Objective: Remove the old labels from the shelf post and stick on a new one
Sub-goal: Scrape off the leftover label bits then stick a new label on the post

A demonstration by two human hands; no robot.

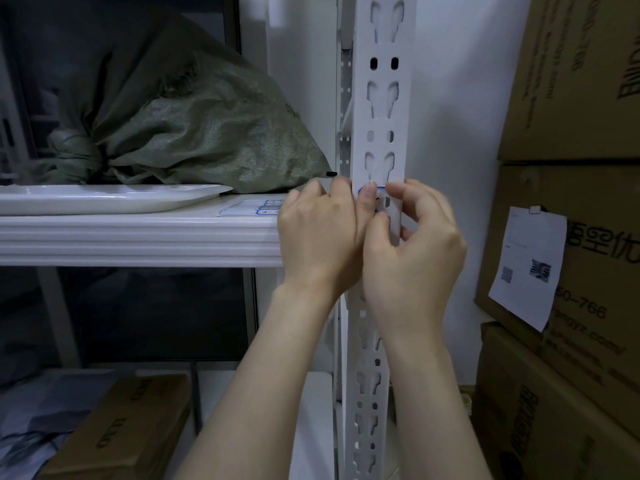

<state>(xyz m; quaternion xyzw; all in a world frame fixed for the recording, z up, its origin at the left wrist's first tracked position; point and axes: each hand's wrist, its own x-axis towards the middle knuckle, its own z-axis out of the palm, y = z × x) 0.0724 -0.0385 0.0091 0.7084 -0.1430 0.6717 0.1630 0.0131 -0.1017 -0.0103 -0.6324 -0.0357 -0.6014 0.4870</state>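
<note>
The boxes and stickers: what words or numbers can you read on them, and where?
"60-766": partly cut-off number on the tilted cardboard box at right, below the paper sheet.
Three large Chinese characters, same box, right of the sheet.
Paper sheet: two code squares; its print is too small.
Label on the shelf post: blue border, hidden by the fingers.
Label sheet on the shelf: too small.
Other box print: blurred.

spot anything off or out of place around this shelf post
A paper sheet on the cardboard boxes at right hangs tilted, its lower corner curling loose. Otherwise nothing stands out; both hands work a blue-edged label on the post.
</note>
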